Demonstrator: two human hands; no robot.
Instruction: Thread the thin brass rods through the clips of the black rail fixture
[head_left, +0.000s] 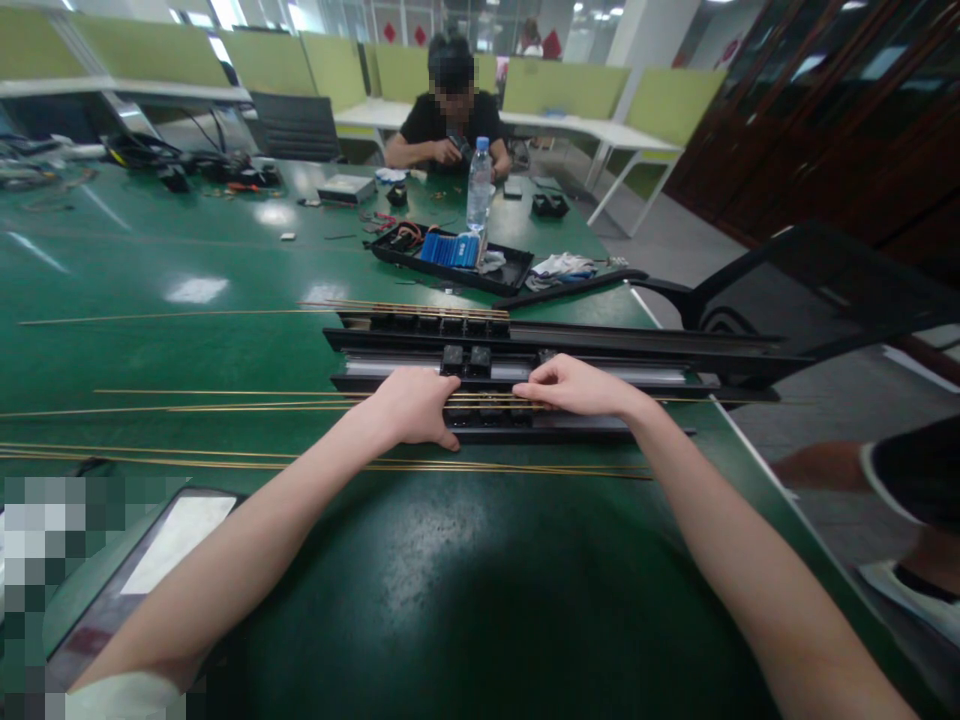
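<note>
We have three black channels side by side on the green bench (pixel 420 560). The near channel (pixel 555 436) holds dark blocks, with brass rods (pixel 484 402) running lengthwise above them. The middle one (pixel 360 366) has a pale strip and more black blocks (pixel 481 360). Our left hand (pixel 420 405) spans the near channel at the rods, thumb on our side; we cannot tell whether it grips. Our right hand (pixel 574 388) has its fingertips drawn together at the same rods, though we cannot tell what they pinch. Beyond, a black tray (pixel 510 268) contains a blue pack (pixel 450 249), reddish wires (pixel 407 235) and a crumpled white piece (pixel 491 262). A capped bottle (pixel 478 190) stands behind it.
</note>
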